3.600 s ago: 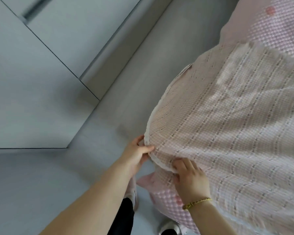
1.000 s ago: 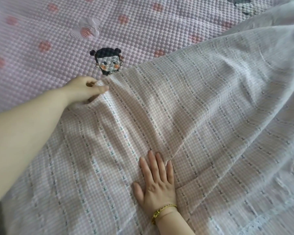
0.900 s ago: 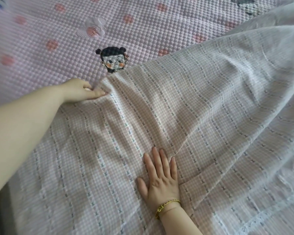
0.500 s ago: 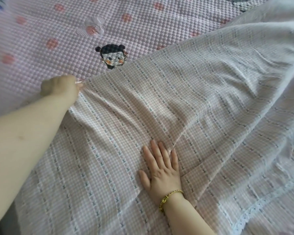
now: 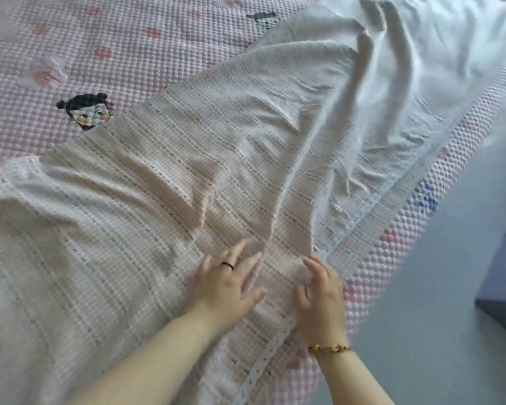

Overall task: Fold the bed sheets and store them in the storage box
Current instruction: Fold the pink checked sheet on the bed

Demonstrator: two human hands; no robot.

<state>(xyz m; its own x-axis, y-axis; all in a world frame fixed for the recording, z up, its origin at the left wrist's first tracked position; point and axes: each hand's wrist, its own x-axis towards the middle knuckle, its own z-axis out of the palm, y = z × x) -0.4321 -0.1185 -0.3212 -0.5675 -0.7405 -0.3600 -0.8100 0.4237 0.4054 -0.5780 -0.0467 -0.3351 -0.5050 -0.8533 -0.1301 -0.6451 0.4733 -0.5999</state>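
A pink-and-white checked bed sheet [image 5: 164,176] with thin dotted stripes and a white lace trim lies spread and creased over the bed, bunched up at the upper right. My left hand [image 5: 227,283], with a black ring, lies on the sheet near its front edge, fingers spread and straight. My right hand [image 5: 322,299], with a gold bracelet on the wrist, rests next to it by the lace trim, fingers relaxed and holding nothing. No storage box is in view.
Under the sheet is a pink bubble-textured mattress cover [image 5: 123,45] with red dots and a cartoon face [image 5: 85,111]. The bed's edge [image 5: 392,252] runs diagonally on the right, with grey floor [image 5: 465,317] beyond it.
My left hand has let go of the sheet's far corner and come back beside my right hand. My right hand has shifted right toward the lace trim. The view has swung right.
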